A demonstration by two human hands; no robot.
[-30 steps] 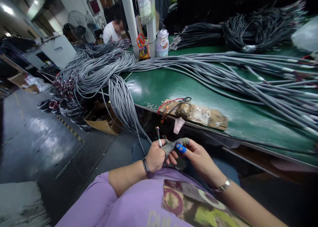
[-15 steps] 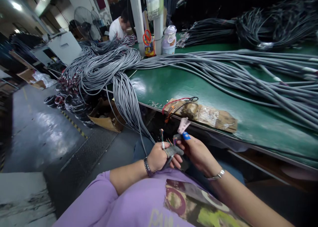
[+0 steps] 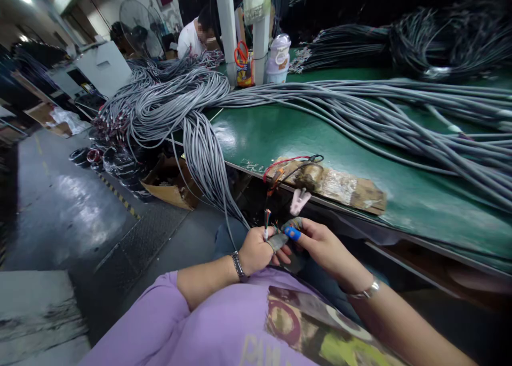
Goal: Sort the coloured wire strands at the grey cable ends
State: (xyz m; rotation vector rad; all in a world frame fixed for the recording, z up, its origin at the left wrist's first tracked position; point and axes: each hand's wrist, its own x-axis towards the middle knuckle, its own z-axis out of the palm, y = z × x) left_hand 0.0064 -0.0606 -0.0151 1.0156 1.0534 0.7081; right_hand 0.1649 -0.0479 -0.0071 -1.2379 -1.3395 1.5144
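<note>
My left hand (image 3: 255,253) is closed round the end of a grey cable. From that grip the cable's coloured wire ends (image 3: 267,223) stick up, with a white band below them. Grey wrapping covers the left thumb. Close beside it, my right hand (image 3: 323,246) pinches thumb against forefinger at the fine wires (image 3: 277,228); their exact hold is partly hidden by the fingertips. Blue tape (image 3: 292,233) is wound on the right thumb, and greyish tape on the forefinger. Just above the right fingers is a pale pink clip (image 3: 300,201), apart from them.
A wooden board (image 3: 340,187) with red and black leads lies along the green bench's (image 3: 256,134) front edge. Grey cable bundles (image 3: 206,158) cross the bench and hang off its left side. A cardboard box (image 3: 170,187) stands below. Another person (image 3: 194,38) sits at the back.
My right hand has come down slightly, its thumb now pressed in against the forefinger beside the left thumb. The pink clip now shows clear of the right fingers. The view has shifted slightly.
</note>
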